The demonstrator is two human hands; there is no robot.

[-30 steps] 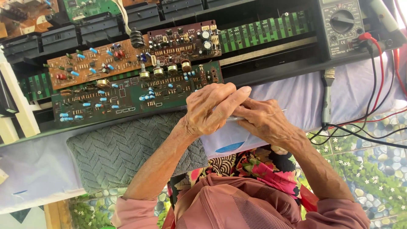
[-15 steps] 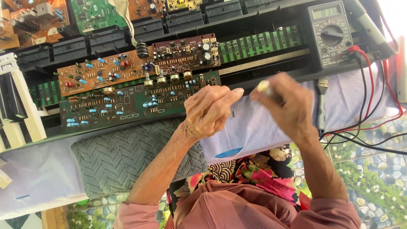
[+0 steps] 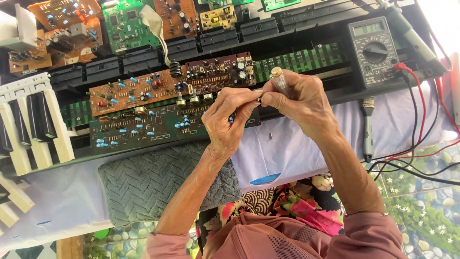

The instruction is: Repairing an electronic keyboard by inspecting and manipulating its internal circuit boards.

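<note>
The right hand grips a clear-handled screwdriver, its shaft hidden, while the left hand pinches something at its tip, perhaps a screw, too small to tell. Both hover above the dark green circuit board. Both hands have risen since half a second ago, when they sat lower over the white cloth.
</note>
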